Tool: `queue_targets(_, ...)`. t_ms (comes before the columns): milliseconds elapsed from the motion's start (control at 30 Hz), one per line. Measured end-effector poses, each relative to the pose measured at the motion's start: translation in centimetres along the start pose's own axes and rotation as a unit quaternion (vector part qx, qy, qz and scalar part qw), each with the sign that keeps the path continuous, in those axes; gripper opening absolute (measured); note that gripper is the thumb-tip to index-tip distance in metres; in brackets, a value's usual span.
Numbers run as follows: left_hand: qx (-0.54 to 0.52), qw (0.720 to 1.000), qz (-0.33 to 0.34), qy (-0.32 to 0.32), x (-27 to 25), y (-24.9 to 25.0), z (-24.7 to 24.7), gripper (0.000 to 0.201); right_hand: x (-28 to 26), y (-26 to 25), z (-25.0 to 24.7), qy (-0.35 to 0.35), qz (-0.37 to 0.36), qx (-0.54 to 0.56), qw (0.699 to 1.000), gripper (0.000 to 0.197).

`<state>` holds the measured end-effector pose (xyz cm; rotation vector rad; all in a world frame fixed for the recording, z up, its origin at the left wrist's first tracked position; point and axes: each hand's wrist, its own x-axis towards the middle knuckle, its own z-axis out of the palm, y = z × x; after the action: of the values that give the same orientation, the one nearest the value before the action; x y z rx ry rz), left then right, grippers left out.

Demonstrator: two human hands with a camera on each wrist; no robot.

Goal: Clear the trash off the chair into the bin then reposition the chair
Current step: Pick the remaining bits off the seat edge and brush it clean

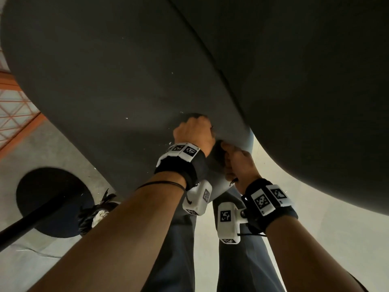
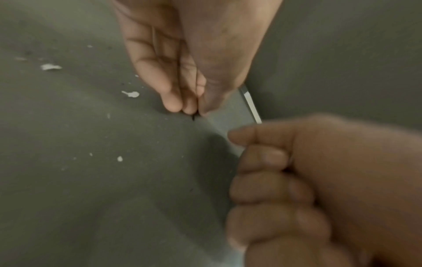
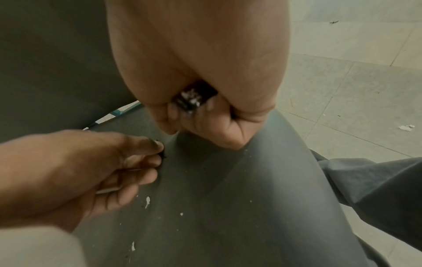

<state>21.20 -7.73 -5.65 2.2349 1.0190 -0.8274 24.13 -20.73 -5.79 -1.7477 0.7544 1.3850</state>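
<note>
A dark grey chair fills the head view, its seat (image 1: 105, 81) to the left and its back (image 1: 315, 81) to the right. White crumbs (image 2: 50, 66) lie scattered on the seat. My left hand (image 1: 193, 128) reaches down to the seat beside the gap under the back, its fingertips (image 2: 173, 106) pinching a tiny dark scrap (image 2: 193, 117). My right hand (image 1: 237, 163) sits close beside it at the seat's edge, fingers curled round a crumpled dark shiny wrapper (image 3: 194, 97). More white crumbs (image 3: 147, 200) show near the left hand (image 3: 150, 155) in the right wrist view.
A black round base (image 1: 52, 201) with a dark pole stands on the pale tiled floor (image 1: 315, 239) at the left. A dark crumpled bag with white scraps (image 1: 97, 213) lies beside it. An orange grid panel (image 1: 14, 110) is at the far left. My grey trouser legs (image 1: 183, 249) stand against the chair.
</note>
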Motion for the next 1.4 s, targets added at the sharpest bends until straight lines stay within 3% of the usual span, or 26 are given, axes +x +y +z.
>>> queue_targets(100, -0.158, 0.986, -0.006, -0.052, -0.8, -0.7, 0.0, 0.018, 0.2, -0.2, 0.2, -0.005, -0.012, -0.005, 1.000, 0.039)
queue_targets(200, -0.323, 0.942, 0.030, -0.085, -3.5, -0.9, 0.0, 0.009, 0.1, -0.7, 0.7, -0.031, -0.002, -0.013, 0.999, 0.043)
queue_targets(333, -0.383, 0.921, 0.017, -0.073, -6.5, -2.1, 1.4, 0.010, -0.8, -1.0, 1.6, -0.105, 0.029, -0.039, 0.993, 0.052)
queue_targets(467, -0.432, 0.892, 0.020, -0.131, -7.5, -4.3, 1.3, 0.020, -0.9, -0.1, 2.5, -0.075, 0.002, -0.093, 0.993, 0.045)
queue_targets(533, -0.466, 0.879, 0.000, -0.098, -7.7, -6.0, 0.8, 0.024, -0.9, 0.0, 2.7, -0.057, 0.003, -0.072, 0.996, 0.046)
queue_targets(633, -0.367, 0.922, -0.095, 0.082, -6.4, -9.4, 1.2, 0.017, -1.0, -0.4, 3.1, -0.048, 0.011, -0.055, 0.997, 0.049)
queue_targets(700, -0.257, 0.950, -0.132, 0.116, -5.4, -10.8, 1.5, 0.017, -1.1, -0.7, 3.5, -0.047, 0.016, -0.055, 0.997, 0.051)
queue_targets(900, -0.123, 0.980, -0.087, 0.128, -3.8, -10.8, 2.0, 0.016, -1.4, -1.1, 4.3, -0.050, 0.014, -0.086, 0.995, 0.053)
queue_targets(1133, -0.060, 0.994, -0.060, 0.069, -3.1, -9.7, 1.3, 0.019, -1.3, -0.8, 4.6, -0.065, 0.022, -0.102, 0.992, 0.048)
queue_targets(1267, -0.144, 0.987, -0.056, 0.035, -3.4, -9.2, 0.8, 0.017, -1.4, -0.8, 4.9, -0.088, 0.014, -0.095, 0.992, 0.047)
queue_targets(1400, -0.279, 0.957, 0.071, 0.020, -6.1, -8.0, 1.1, 0.006, -1.5, -0.8, 5.6, -0.117, -0.005, -0.133, 0.984, 0.048)
